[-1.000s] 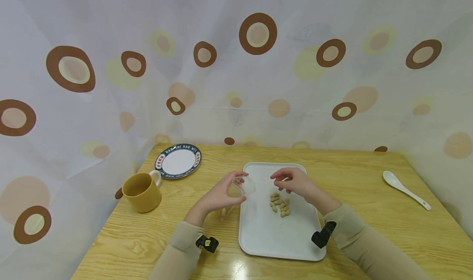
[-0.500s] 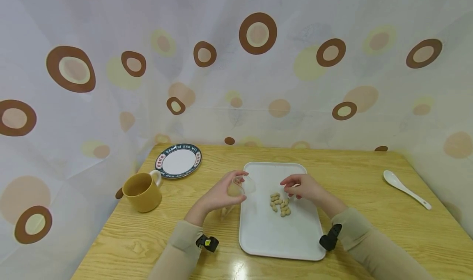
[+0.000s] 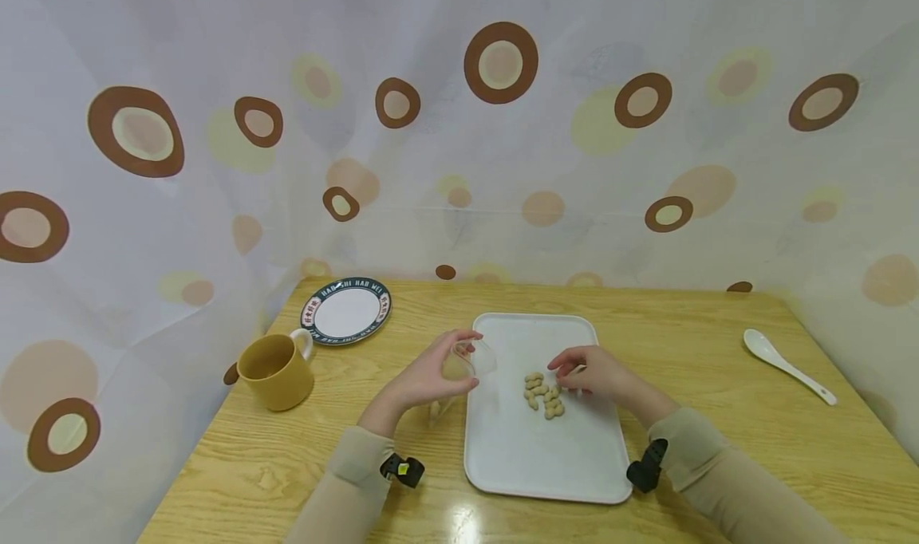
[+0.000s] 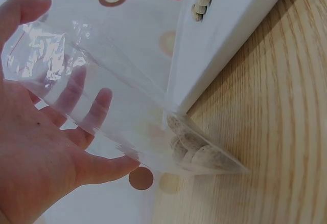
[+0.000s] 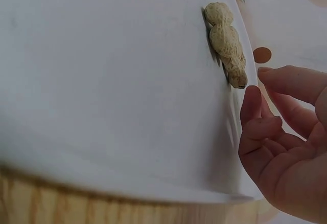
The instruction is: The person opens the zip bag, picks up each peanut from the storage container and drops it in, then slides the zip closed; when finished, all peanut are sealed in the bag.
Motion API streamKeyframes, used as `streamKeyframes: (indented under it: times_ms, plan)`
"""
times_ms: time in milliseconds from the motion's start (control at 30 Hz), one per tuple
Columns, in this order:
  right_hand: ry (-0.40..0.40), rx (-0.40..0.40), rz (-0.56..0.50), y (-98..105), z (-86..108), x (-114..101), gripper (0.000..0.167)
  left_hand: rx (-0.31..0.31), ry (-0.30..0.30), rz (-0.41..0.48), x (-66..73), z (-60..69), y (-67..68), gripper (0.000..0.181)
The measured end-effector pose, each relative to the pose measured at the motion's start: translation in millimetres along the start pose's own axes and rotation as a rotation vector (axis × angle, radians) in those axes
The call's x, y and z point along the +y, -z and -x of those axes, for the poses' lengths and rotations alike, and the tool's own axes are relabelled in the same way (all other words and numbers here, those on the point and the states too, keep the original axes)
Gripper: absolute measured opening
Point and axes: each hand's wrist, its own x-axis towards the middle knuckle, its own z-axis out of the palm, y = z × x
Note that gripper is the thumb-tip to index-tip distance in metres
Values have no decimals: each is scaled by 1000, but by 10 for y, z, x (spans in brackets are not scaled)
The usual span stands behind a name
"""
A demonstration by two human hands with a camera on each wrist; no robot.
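Observation:
My left hand (image 3: 424, 378) holds a clear plastic bag (image 4: 127, 111) just off the tray's left edge. Fingers and thumb curve round its upper part, and several peanuts (image 4: 196, 150) in their shells lie in its bottom corner. On the white tray (image 3: 546, 464) a small cluster of peanuts (image 3: 543, 396) lies near the middle. Beside that cluster, on its right, my right hand (image 3: 596, 372) hovers with loosely bent fingers. In the right wrist view, the thumb and index fingertips are apart, close to the peanuts (image 5: 225, 42), and nothing shows between them.
To the left stand a yellow mug (image 3: 276, 375) with a white handle and, behind it, a plate (image 3: 349, 313) with a dark patterned rim. A white spoon (image 3: 786, 366) lies at the far right. A patterned curtain (image 3: 459, 153) closes off the table's back and sides.
My right hand has moved right and toward me, from above the peanuts to beside them. The left hand and its bag stay in place.

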Motion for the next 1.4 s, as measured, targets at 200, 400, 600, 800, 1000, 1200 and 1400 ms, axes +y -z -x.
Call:
streamKeyframes:
  times_ms: [200,400,600,800,1000,1200,1400]
  plan:
    - [-9,-11,6,-8,14,28,27,-8,-18,-6,14,-3,11,67]
    - [9,-26,0,-22,10,60,28,-15,-14,-8,19,-8,12,67]
    - [26,-28,17,-41,-2,84,21,-8,7,3,11,8,-1,66]
    - [38,-22,50,-50,-2,89,14,-7,3,3,0,21,-9,66]
    - [17,-16,42,-54,23,55,13,-5,6,-6,2,17,-2,66]
    - [19,-24,22,-1,51,29,16,5,-2,-13,11,13,1,67]
    - [28,-21,-39,109,53,-60,21,2,-5,-19,16,8,-7,67]
